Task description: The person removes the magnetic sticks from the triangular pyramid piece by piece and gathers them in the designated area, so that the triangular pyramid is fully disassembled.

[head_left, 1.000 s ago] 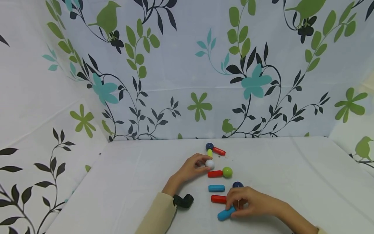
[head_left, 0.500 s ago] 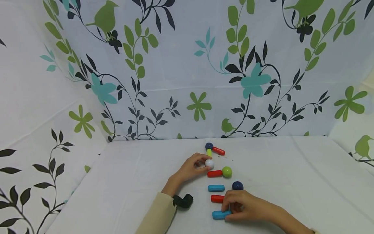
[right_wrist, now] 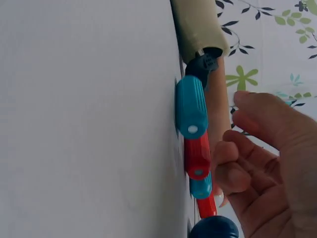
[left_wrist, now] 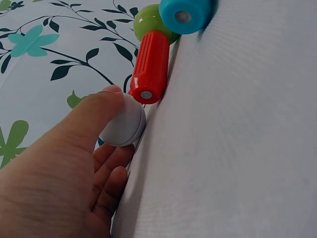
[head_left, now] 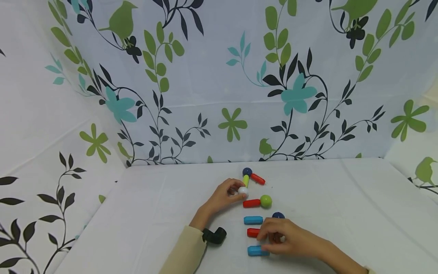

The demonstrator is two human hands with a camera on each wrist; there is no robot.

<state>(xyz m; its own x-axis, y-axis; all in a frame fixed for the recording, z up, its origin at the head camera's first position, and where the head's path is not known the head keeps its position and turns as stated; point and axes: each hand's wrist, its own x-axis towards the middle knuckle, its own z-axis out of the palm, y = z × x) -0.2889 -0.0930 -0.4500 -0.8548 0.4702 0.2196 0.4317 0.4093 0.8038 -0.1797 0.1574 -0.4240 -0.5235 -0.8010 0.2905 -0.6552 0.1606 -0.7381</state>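
My left hand (head_left: pixel 222 198) pinches a white ball (left_wrist: pixel 126 121) between thumb and fingers. A yellow-green toy stick (head_left: pixel 246 180) runs from that ball to a dark blue ball (head_left: pixel 247 172), where a red stick (head_left: pixel 258 179) joins at an angle. Nearest the front lies a ribbed blue stick (right_wrist: pixel 190 106) with a pale disc in its end. My right hand (head_left: pixel 291 239) hovers beside it, fingers loosely bent with a gap to the stick in the right wrist view. A red stick (head_left: pixel 252 232) lies just behind, partly covered by the right fingers in the head view.
Farther back lie another blue stick (head_left: pixel 253 220) and a red stick (head_left: pixel 251 203) joined to a green ball (head_left: pixel 266 201). A second dark blue ball (head_left: pixel 278 215) sits behind my right hand. A patterned cloth (head_left: pixel 205 76) hangs behind the white table (head_left: pixel 154 213).
The front blue stick has gone from slanted to straight across, and my right hand has let go of it. The white ball has shifted slightly left, turning its joined pieces a little.
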